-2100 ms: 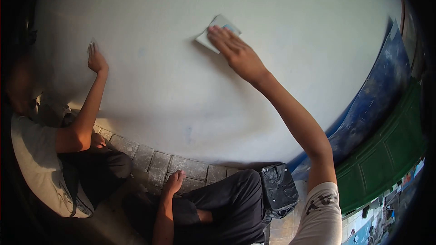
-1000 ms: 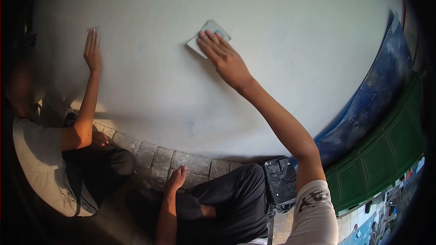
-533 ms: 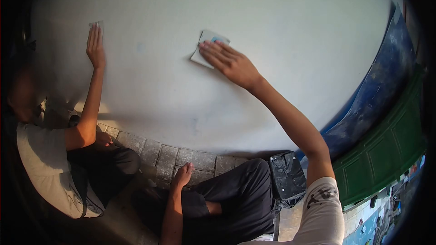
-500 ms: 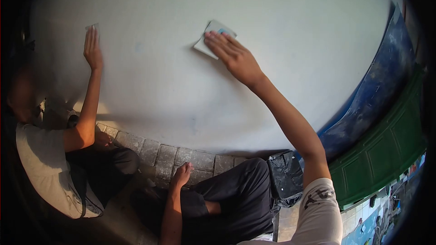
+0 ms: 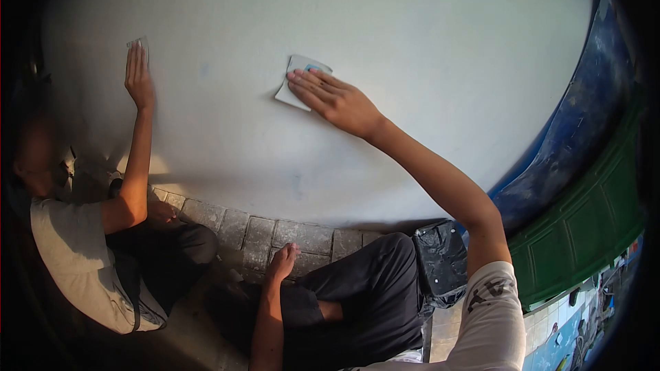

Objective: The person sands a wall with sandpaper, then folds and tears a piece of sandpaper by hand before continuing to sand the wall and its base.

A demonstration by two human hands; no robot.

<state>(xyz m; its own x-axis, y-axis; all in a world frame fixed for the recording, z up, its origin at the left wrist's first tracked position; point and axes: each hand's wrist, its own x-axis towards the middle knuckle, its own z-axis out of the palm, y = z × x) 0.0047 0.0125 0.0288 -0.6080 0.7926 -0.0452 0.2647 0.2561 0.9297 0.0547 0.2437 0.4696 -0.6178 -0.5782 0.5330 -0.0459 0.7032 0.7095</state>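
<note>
Pressing the paper sheet (image 5: 298, 62) to the wall (image 5: 426, 48) looks like the present step, the right hand (image 5: 344, 108) flat, fingers together, any further stroke calling for even pressure, while the left hand (image 5: 283, 263) hangs near the paving (image 5: 302, 236), its closure unclear.

Head view, facing wall (image 5: 426, 62), tilted down.

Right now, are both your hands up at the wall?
No, only the right hand is; the left hand is down by the legs.
</note>
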